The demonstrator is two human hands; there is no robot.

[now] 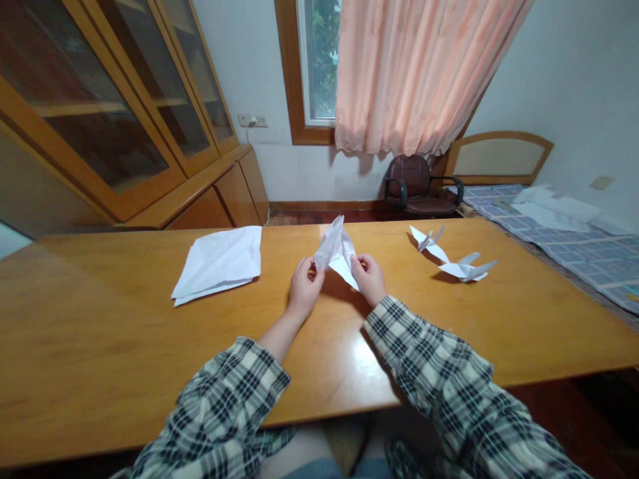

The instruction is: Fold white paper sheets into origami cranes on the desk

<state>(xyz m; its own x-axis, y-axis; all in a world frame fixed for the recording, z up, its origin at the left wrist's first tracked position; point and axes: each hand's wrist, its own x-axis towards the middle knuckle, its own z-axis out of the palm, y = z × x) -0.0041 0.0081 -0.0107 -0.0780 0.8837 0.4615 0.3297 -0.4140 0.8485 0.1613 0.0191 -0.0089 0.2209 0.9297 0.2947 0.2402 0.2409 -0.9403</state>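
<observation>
Between my two hands is a partly folded sheet of white paper (335, 247), raised a little above the table with a pointed top and creased flaps. My left hand (305, 285) pinches its left edge between thumb and fingers. On the opposite side my right hand (368, 276) grips the right edge the same way. To the right lie two folded white paper cranes, one farther back (428, 243) and one nearer (468, 269). A stack of white paper sheets (219, 263) rests on the table to the left of my hands.
The wooden table (124, 372) spans the view, its front edge close to my lap. Behind it stand a glass-door cabinet (150, 106), a brown armchair (410, 183) and a pink curtain (414, 73). A bed (554, 233) is at the right.
</observation>
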